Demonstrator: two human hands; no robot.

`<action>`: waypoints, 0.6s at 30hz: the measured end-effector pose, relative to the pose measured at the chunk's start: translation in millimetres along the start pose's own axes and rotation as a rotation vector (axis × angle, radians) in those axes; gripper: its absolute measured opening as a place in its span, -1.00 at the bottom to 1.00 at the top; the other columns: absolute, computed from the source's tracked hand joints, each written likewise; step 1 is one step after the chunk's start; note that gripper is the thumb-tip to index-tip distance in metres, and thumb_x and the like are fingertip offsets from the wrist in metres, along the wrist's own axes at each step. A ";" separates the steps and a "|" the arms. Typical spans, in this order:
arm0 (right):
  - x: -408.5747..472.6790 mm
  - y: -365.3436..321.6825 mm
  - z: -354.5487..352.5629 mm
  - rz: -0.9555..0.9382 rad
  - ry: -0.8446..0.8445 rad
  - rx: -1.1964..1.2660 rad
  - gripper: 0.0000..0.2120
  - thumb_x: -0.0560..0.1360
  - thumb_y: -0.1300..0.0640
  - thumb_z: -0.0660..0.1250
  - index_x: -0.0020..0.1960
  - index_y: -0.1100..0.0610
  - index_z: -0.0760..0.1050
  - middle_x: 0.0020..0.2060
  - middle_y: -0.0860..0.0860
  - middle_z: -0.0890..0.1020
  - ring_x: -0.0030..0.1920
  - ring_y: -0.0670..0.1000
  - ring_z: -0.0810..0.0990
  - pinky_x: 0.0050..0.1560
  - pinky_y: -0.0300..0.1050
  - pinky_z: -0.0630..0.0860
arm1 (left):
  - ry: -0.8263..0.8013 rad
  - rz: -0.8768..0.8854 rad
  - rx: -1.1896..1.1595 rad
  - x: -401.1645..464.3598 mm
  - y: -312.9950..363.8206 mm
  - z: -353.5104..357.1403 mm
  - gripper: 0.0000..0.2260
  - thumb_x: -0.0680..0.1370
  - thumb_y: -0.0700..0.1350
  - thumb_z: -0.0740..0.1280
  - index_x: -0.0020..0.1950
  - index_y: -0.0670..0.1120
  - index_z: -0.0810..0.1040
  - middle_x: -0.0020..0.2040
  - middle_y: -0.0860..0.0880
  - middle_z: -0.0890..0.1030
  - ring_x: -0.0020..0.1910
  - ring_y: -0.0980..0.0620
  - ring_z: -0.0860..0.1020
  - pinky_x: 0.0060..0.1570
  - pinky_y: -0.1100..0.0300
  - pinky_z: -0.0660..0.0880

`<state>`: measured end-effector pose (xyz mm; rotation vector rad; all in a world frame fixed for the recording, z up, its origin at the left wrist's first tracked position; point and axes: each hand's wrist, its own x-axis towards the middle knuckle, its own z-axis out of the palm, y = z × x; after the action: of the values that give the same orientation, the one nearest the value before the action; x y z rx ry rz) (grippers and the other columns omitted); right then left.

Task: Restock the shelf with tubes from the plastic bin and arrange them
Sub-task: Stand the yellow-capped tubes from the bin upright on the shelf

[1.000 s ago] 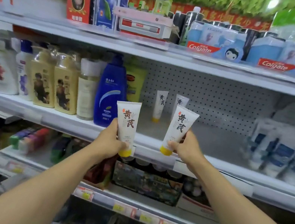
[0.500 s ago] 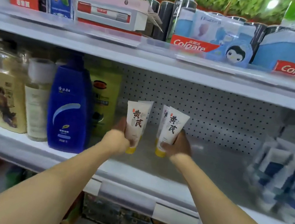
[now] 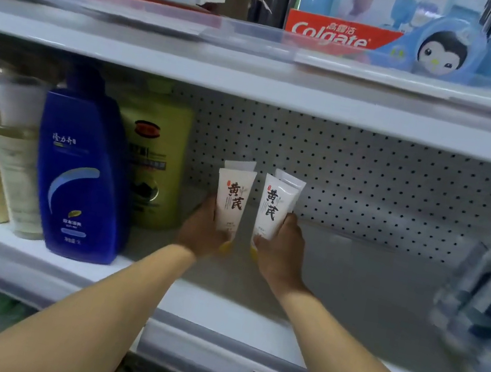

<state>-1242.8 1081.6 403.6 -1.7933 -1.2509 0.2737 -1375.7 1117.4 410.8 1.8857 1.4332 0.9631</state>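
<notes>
Store shelf [image 3: 366, 292] with pegboard back [image 3: 368, 188] is what I'm seeing. Left hand [image 3: 201, 232] curled round the left tube [image 3: 232, 198], right hand [image 3: 280, 248] curled round the right tube [image 3: 273, 207]; both upright, caps down, side by side deep on the shelf. Two matching tubes stand just behind them near the pegboard. Blue bottle [image 3: 81, 176] and green bottle [image 3: 156, 163] to the left, blurred packs [image 3: 486, 303] far right. Colgate boxes [image 3: 333, 32] on the shelf above.

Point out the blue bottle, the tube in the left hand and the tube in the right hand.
blue bottle [image 3: 81, 176], head view, on its front label.
left tube [image 3: 233, 197], head view, on the printed characters.
right tube [image 3: 273, 205], head view, on the printed characters.
</notes>
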 end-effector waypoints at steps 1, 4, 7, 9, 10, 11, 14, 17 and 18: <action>0.1 0.2 0.7 -0.006 0.004 -0.001 -0.60 0.38 0.25 0.42 0.15 0.22 0.35 0.11 0.18 0.54 0.11 0.18 0.54 -0.04 -0.05 0.51 | 0.004 0.001 -0.004 0.8 0.0 0.7 -0.43 0.41 -0.28 0.43 0.35 -0.15 0.28 0.29 -0.12 0.51 0.28 -0.11 0.48 0.10 0.16 0.40; -1.5 -1.1 2.2 -0.008 0.015 0.001 -0.61 0.40 0.26 0.41 0.16 0.23 0.35 0.12 0.19 0.53 0.12 0.19 0.54 -0.02 0.01 0.52 | 0.015 -0.001 -0.012 1.8 0.7 1.3 -0.45 0.41 -0.28 0.43 0.33 -0.15 0.28 0.28 -0.12 0.51 0.28 -0.11 0.48 0.05 0.19 0.38; -4.6 -0.9 1.7 0.000 0.012 -0.016 -0.61 0.39 0.28 0.40 0.16 0.24 0.33 0.12 0.20 0.52 0.12 0.21 0.52 0.00 0.03 0.52 | 0.014 -0.020 0.026 -1.0 1.1 0.5 -0.47 0.41 -0.25 0.44 0.31 -0.14 0.29 0.25 -0.13 0.53 0.24 -0.12 0.50 0.04 0.20 0.39; -9.2 0.5 -0.8 0.025 0.001 -0.021 -0.59 0.37 0.26 0.40 0.14 0.22 0.31 0.11 0.19 0.50 0.12 0.22 0.52 0.01 0.09 0.52 | 0.012 -0.050 0.074 -5.5 0.5 -2.6 -0.49 0.40 -0.18 0.46 0.25 -0.15 0.31 0.16 -0.16 0.55 0.15 -0.14 0.54 0.01 0.17 0.46; -12.8 0.7 -2.8 0.050 -0.011 -0.033 -0.57 0.38 0.23 0.41 0.16 0.22 0.30 0.13 0.19 0.48 0.14 0.22 0.50 0.03 0.10 0.52 | 0.011 -0.060 0.107 -8.7 0.4 -5.3 -0.50 0.40 -0.17 0.45 0.25 -0.15 0.31 0.13 -0.17 0.54 0.11 -0.15 0.55 -0.01 0.14 0.48; -16.6 0.3 -4.8 0.078 -0.026 -0.056 -0.53 0.39 0.19 0.42 0.20 0.21 0.29 0.16 0.18 0.45 0.18 0.22 0.48 0.05 0.10 0.51 | 0.011 -0.068 0.158 -13.3 0.8 -9.3 -0.51 0.42 -0.17 0.43 0.27 -0.15 0.30 0.14 -0.17 0.54 0.11 -0.15 0.54 -0.01 0.12 0.48; -31.9 -7.4 -11.7 0.149 -0.053 -0.170 -0.45 0.40 0.13 0.42 0.28 0.21 0.24 0.22 0.18 0.38 0.26 0.22 0.39 0.13 0.08 0.47 | 0.037 -0.077 0.288 -30.7 -0.7 -26.4 -0.46 0.46 -0.24 0.36 0.39 -0.16 0.25 0.24 -0.18 0.49 0.18 -0.15 0.50 0.12 0.09 0.45; -56.8 -23.1 -17.6 0.090 -0.082 -0.258 -0.42 0.39 0.13 0.43 0.31 0.18 0.24 0.23 0.16 0.36 0.27 0.18 0.34 0.19 0.03 0.44 | 0.024 -0.093 0.341 -56.9 -6.0 -49.6 -0.51 0.48 -0.25 0.34 0.38 -0.18 0.30 0.25 -0.19 0.47 0.17 -0.16 0.50 0.07 0.09 0.48; -67.4 -28.7 -18.6 0.043 -0.102 -0.285 -0.40 0.39 0.12 0.44 0.32 0.17 0.24 0.22 0.16 0.36 0.26 0.17 0.33 0.19 0.00 0.44 | 0.033 -0.095 0.359 -67.6 -7.6 -58.8 -0.58 0.48 -0.22 0.35 0.31 -0.20 0.35 0.20 -0.19 0.48 0.13 -0.17 0.50 0.03 0.08 0.48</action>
<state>-1280.7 1017.5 416.2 -2.0728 -1.3791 0.2215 -1439.1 1055.3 425.0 2.0339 1.7939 0.7306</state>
